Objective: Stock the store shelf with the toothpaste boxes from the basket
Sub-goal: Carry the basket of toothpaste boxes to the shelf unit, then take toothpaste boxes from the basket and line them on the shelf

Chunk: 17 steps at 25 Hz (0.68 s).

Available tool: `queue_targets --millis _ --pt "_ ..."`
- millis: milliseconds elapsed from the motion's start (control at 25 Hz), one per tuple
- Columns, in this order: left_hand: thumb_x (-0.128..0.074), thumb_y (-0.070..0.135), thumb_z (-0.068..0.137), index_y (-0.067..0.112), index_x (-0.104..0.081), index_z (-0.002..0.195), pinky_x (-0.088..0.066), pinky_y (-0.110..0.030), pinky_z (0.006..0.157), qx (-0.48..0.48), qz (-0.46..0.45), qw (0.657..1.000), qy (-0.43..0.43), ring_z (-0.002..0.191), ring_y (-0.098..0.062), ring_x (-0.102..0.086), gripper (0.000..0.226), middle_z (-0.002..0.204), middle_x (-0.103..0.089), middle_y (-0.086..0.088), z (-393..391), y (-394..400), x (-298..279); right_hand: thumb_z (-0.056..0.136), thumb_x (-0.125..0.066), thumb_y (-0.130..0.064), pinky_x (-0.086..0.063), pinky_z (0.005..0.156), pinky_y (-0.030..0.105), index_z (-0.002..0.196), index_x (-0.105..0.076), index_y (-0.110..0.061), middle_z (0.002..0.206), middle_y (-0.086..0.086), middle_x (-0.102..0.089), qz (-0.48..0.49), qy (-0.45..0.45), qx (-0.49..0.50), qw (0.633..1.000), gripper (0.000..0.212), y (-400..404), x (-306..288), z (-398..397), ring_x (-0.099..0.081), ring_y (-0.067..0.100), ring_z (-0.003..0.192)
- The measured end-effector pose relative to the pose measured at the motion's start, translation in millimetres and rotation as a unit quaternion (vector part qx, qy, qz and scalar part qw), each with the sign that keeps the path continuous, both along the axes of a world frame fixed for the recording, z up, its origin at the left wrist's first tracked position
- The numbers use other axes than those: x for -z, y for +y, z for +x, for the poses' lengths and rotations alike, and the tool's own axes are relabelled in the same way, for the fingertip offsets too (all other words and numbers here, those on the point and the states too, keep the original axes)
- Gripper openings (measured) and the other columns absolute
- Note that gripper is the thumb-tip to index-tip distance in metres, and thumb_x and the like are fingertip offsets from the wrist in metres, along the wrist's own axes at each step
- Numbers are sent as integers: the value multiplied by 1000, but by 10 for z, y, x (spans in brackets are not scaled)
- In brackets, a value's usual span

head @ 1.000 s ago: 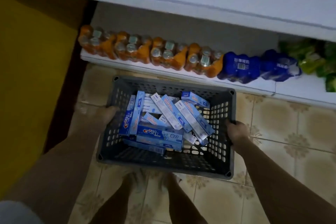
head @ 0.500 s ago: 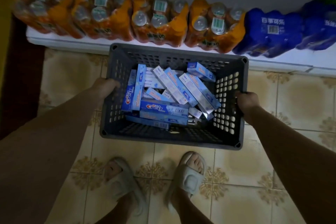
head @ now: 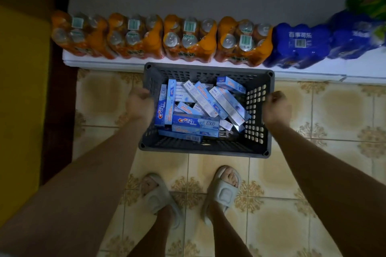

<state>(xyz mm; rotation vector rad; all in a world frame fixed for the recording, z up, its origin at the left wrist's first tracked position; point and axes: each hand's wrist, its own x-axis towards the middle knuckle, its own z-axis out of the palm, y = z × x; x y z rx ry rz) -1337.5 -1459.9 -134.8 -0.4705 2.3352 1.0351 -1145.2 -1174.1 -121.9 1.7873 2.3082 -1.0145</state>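
The toothpaste boxes (head: 200, 110) lie in a loose heap inside the dark grey plastic basket (head: 205, 147), between the two hands; none has reached the shelf. They are pale blue and white, and the ones nearest the person read "Crest" in red and blue, with Chinese characters printed beside the logo. Smaller print on the other boxes is too fine to read.

The left hand (head: 140, 103) curls its fingers over the basket's left rim. The right hand (head: 276, 108) sits at the right rim with fingers curled, though motion blur hides whether they actually grip the edge or have come free of it. The basket has perforated walls.

Just beyond the hands, past the basket's far wall, a low white shelf (head: 313, 72) carries shrink-wrapped packs of orange drink cans (head: 160, 36) with barcode stickers on top, then blue packs (head: 298, 45) marked 百事可乐, and a green pack (head: 369, 4) at the far right.

Below the hands the floor (head: 334, 115) is cream tile with a brown floral pattern. The person's feet stand there in pale slide sandals (head: 223, 188). Left of the left arm is a yellow surface (head: 20, 110). The light is dim.
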Motion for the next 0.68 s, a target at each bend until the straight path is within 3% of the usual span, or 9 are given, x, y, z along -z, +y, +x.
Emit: queue_targets --millis 120,200,280,400,520,600,680 --pt "-51 5 96 13 -56 89 -44 -27 65 15 62 989 -134 73 -16 -56 12 88 -60 -8 292 285 -190 99 -45 -25 -49 65 35 103 -61 -5 94 16 -65 -226 28 27 973 27 -229 29 -171 -60 27 71" --pt "-51 6 97 11 -56 95 -43 -28 67 65 59 978 -189 80 -20 -55 7 86 -55 -5 385 382 54 97 -49 -20 -50 64 32 98 -59 -9 93 13 -62 -325 -4 15 946 15 -377 266 -205 -59 24 70" --pt "-53 4 95 13 -56 106 -41 -29 73 195 22 962 -191 88 -21 -52 14 95 -54 -4 465 460 446 93 -54 -19 -55 74 39 95 -61 -10 94 12 -63 -312 -74 -87 943 12 -510 643 -197 -63 28 83" --pt "-51 -2 95 6 -56 124 -43 -27 67 343 -40 927 -146 93 -26 -57 31 126 -56 -13 542 533 1117 91 -63 -23 -51 81 37 115 -60 -6 110 13 -62 -248 -115 -194 942 30 -639 1222 -137 -62 32 102" --pt "-53 -3 95 10 -48 141 -47 -34 81 398 -40 908 -124 122 -34 -52 48 149 -42 -12 584 533 1728 86 -72 -26 -50 90 39 127 -53 -10 121 12 -58 -228 -96 -243 938 48 -687 1763 -53 -57 31 109" --pt "-60 5 94 17 -52 139 -45 -36 95 440 -73 891 -92 128 -28 -47 47 148 -43 -5 585 488 1955 82 -75 -27 -50 90 38 126 -54 -13 118 10 -60 -228 -73 -237 941 50 -692 1958 -20 -58 28 106" --pt "-65 17 92 23 -56 135 -31 -45 111 494 -119 860 -30 130 -24 -44 44 144 -45 2 546 443 2061 80 -78 -28 -50 86 35 118 -59 -16 110 5 -62 -214 -58 -222 950 45 -653 2026 9 -60 24 101"
